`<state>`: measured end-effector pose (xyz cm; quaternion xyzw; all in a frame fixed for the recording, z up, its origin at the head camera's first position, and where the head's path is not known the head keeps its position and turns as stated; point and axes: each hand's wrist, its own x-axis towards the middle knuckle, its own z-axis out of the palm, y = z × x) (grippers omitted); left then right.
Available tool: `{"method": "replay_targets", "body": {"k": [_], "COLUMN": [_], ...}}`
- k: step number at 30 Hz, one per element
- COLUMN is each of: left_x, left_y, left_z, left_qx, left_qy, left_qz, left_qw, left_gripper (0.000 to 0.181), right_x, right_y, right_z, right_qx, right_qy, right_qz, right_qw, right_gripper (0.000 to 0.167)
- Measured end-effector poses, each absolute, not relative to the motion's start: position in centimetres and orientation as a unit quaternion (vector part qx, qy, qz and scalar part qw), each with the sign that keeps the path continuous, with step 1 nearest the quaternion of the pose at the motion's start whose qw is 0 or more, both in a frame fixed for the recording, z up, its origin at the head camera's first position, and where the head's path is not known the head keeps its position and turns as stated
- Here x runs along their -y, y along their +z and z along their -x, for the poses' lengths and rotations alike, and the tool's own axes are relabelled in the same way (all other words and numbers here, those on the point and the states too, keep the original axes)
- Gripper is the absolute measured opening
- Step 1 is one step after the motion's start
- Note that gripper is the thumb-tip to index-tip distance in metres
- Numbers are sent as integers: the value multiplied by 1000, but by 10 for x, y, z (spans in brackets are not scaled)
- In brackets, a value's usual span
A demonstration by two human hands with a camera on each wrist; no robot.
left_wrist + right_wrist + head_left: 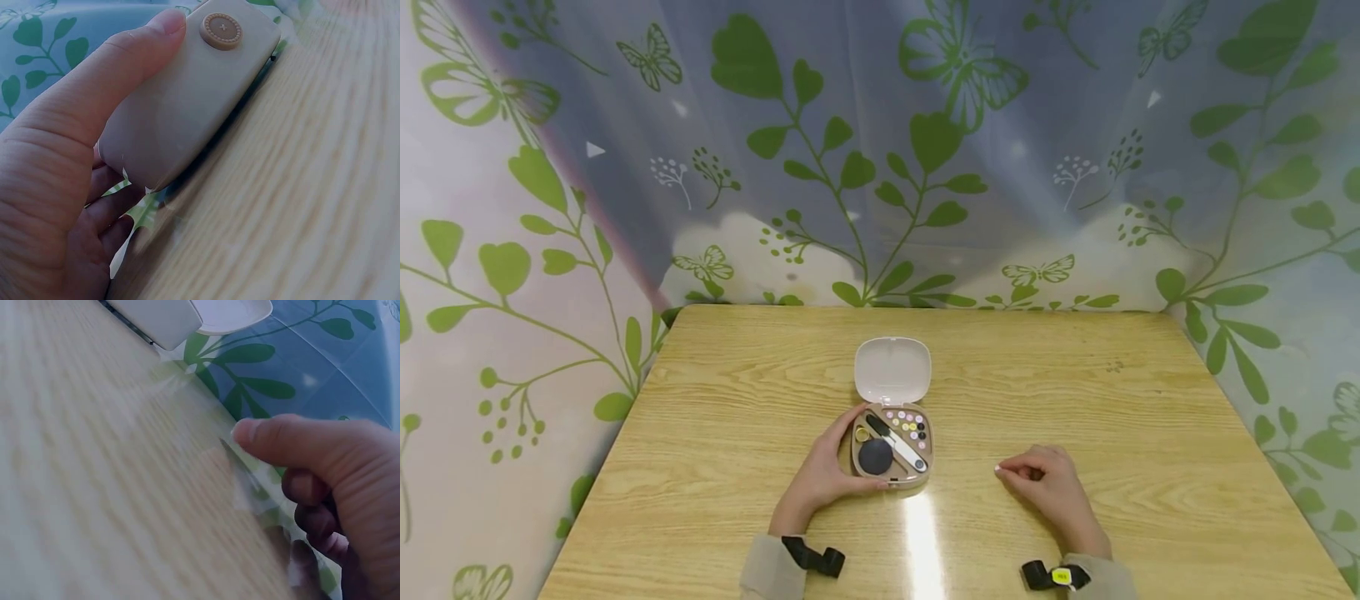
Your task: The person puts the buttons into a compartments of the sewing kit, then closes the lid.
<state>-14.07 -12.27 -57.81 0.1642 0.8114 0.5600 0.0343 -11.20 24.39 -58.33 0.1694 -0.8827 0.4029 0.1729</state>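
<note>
On the table lies a small beige sewing box [931, 454], its lid [892, 371] raised at the back. My left hand [822, 475] grips it from the left, with the thumb along the front wall beside a button-shaped catch [222, 30]. Inside are a round black piece [876, 457], a white tool with a black end [898, 444], a gold ring-like piece [862, 434] and several small coloured round pieces [912, 427]. To the right of the box, my right hand [1051, 487] pinches a tiny white thing [997, 470], too small to identify.
The wooden table [737, 375] stretches out around the box, and glare lies on it in front. Behind the table hangs a leaf-and-butterfly patterned curtain [880, 167]. Black camera straps [812, 557] sit on both wrists.
</note>
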Motion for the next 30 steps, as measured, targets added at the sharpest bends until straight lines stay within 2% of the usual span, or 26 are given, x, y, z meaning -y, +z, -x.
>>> {"method": "replay_targets", "body": {"k": [7,18,30], "left_x": [123,122,123], "left_y": [-576,-576,-575], "left_z": [141,140,141], "left_qx": [-810,-810,-812], "left_qy": [561,562,557], "left_qz": [-168,-164,-167], "left_qw": [36,36,38], "left_gripper": [118,117,116], "right_x": [-237,-224,-210], "right_y": [-577,-564,-557], "right_z": [115,128,149], "right_qx": [883,872,854], "right_qy": [423,450,444], "right_qz": [-148,-135,-203], "right_qw": [139,137,182], "right_gripper": [17,16,16]}}
